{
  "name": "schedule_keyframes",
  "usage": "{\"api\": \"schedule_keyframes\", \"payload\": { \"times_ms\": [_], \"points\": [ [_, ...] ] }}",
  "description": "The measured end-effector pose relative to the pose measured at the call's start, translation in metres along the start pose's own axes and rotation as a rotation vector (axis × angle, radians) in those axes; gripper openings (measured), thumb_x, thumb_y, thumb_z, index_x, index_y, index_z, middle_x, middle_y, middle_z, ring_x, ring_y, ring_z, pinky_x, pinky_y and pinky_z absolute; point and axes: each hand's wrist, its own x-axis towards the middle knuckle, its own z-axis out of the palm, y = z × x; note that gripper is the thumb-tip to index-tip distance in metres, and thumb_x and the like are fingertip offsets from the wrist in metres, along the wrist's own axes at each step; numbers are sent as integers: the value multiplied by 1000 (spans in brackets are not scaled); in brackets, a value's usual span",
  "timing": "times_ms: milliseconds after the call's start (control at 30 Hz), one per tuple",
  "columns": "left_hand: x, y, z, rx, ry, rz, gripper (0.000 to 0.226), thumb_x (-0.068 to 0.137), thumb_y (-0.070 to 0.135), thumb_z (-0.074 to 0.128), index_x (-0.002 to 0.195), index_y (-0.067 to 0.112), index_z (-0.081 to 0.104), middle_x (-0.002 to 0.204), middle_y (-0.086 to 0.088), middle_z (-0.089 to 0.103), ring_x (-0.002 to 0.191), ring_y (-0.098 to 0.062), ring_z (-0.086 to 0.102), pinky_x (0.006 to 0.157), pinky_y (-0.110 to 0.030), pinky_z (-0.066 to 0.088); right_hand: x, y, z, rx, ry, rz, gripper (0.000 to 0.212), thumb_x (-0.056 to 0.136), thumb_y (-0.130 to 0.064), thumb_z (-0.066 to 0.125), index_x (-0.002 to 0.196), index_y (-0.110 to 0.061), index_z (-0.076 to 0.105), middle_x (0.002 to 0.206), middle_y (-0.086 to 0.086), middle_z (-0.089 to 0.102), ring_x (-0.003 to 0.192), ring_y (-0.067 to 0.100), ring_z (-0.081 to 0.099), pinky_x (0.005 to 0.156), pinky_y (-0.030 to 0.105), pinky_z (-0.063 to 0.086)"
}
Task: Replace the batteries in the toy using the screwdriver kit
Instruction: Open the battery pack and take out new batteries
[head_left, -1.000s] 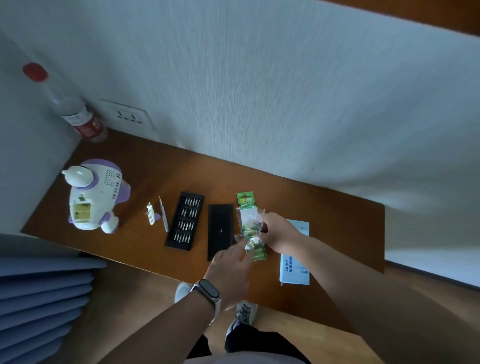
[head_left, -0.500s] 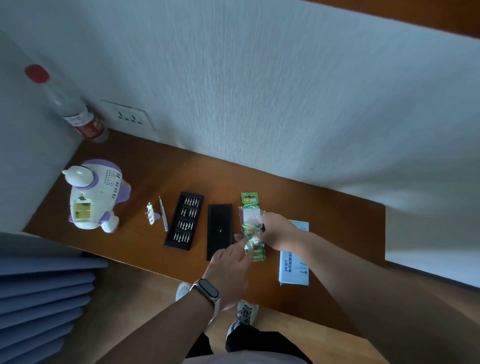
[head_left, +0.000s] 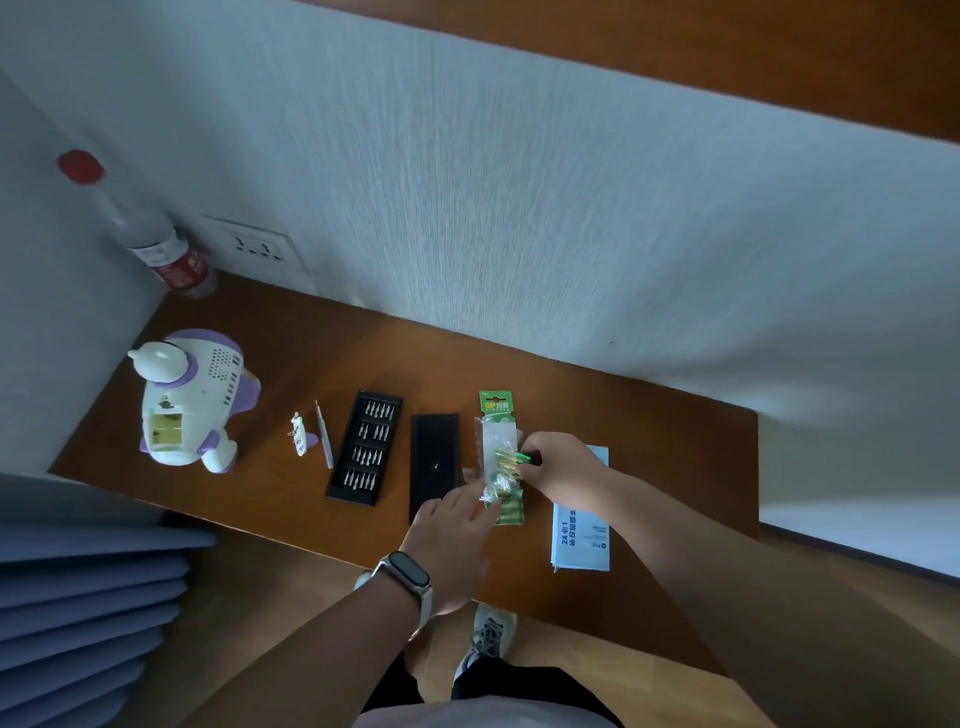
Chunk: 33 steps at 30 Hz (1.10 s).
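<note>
A white and purple toy (head_left: 189, 397) lies at the table's left with its battery compartment open. Its small cover (head_left: 299, 440) and a slim screwdriver (head_left: 323, 434) lie beside it. The black bit tray (head_left: 365, 448) and its black lid (head_left: 434, 460) sit mid-table. A green battery pack (head_left: 497, 415) with torn clear plastic lies to the right of the lid. My right hand (head_left: 563, 466) pinches a green battery (head_left: 511, 457) at the pack. My left hand (head_left: 451, 540) holds the pack's lower end with its fingertips.
A clear bottle (head_left: 156, 244) with a red cap stands in the back left corner next to a wall socket (head_left: 257, 247). A white and blue box (head_left: 582, 525) lies under my right wrist. Grey-blue slats (head_left: 78, 597) are at lower left. The wooden table (head_left: 649, 467) ends just before my feet.
My right hand has drawn a battery partly out of the torn pack. My left hand stays on the pack's lower end. The view has shifted slightly.
</note>
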Motion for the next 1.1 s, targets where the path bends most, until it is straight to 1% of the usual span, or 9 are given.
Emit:
{"api": "schedule_keyframes", "payload": {
  "times_ms": [200,367,433,567,633,767,900,1033,1100],
  "points": [
    [-4,-8,-28,-134,113,0,47,94,31,52,140,28,49,155,2,36,141,-15,34,112,-36,34,-29,3,-23,129,120,19,12,96,-31,57,96,-20,62,78,-1,62,61,11,54,53,26,38],
    [-8,1,-63,-353,282,-61,41,96,35,54,135,25,56,139,10,53,128,-6,46,109,-27,39,-62,-16,-45,345,167,-116,11,94,-27,60,95,-17,65,76,1,68,60,7,55,58,26,39],
    [-9,6,-80,-459,328,-79,40,95,37,56,133,25,56,127,14,58,115,-2,51,99,-22,45,-73,-28,-49,421,169,-161,13,93,-28,62,96,-15,66,75,-1,69,61,6,57,62,27,42],
    [-16,10,-111,-690,408,-166,23,94,41,59,116,38,59,95,29,62,91,10,58,71,-3,41,-83,-50,-50,545,197,-211,7,93,-24,66,95,-18,68,78,4,73,73,21,69,71,35,53],
    [-21,9,-122,-828,435,-223,13,91,44,60,104,43,60,85,25,67,84,10,61,62,-5,44,-86,-61,-48,602,187,-245,3,92,-26,67,94,-24,68,77,0,74,72,14,70,70,29,55],
    [-34,1,-134,-1055,510,-299,22,86,51,61,104,39,67,86,21,71,77,3,67,58,-11,51,-90,-86,-44,662,128,-352,7,93,-26,68,97,-22,70,75,-4,73,67,5,66,64,16,51],
    [-49,-18,-139,-1133,563,-312,6,92,38,64,94,39,70,77,17,71,61,6,62,46,-7,42,-88,-116,-32,710,101,-374,8,93,-27,67,99,-22,70,79,-2,74,73,8,68,70,21,55],
    [-65,-50,-144,-1166,540,-363,5,90,39,67,90,43,71,81,13,73,69,-8,68,58,-16,53,-80,-148,-13,725,100,-348,8,90,-29,68,96,-25,71,81,0,75,73,11,69,74,29,58],
    [-76,-72,-146,-1178,519,-373,4,88,40,69,91,41,70,83,14,73,77,-6,70,63,-19,57,-76,-169,-2,709,106,-343,7,88,-34,69,94,-30,73,80,-3,75,72,8,69,70,25,57]
  ]
}}
